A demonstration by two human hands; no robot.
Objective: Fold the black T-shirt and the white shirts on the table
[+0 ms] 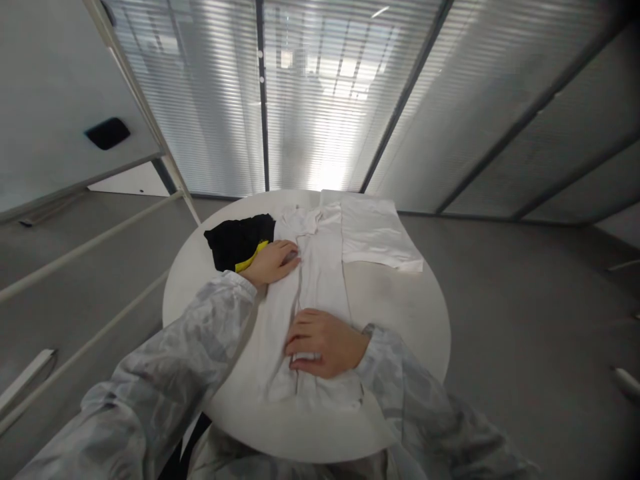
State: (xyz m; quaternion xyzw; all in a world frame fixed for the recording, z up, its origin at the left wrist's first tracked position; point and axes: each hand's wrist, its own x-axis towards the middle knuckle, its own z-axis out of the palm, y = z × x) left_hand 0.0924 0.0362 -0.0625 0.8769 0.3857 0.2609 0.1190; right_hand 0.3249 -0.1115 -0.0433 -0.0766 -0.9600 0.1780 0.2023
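Observation:
A white shirt (325,280) lies lengthwise on the round white table, folded into a long strip, with what looks like its collar at the far end. My left hand (274,262) rests on the shirt's left edge, its fingers stretched over the cloth. Closer to me, my right hand (327,342) lies on the lower part of the shirt near the middle fold. Its fingers are slightly bent, and the thumb is apart from them. Beside my left hand sits a folded black cloth (239,239) with a yellow part (251,257).
Another white folded cloth (381,232) lies at the far right of the table (400,307), touching the shirt. Pale rails (90,250) run along the left. Ribbed translucent panels (320,100) stand behind the table, and grey floor (525,320) shows at right.

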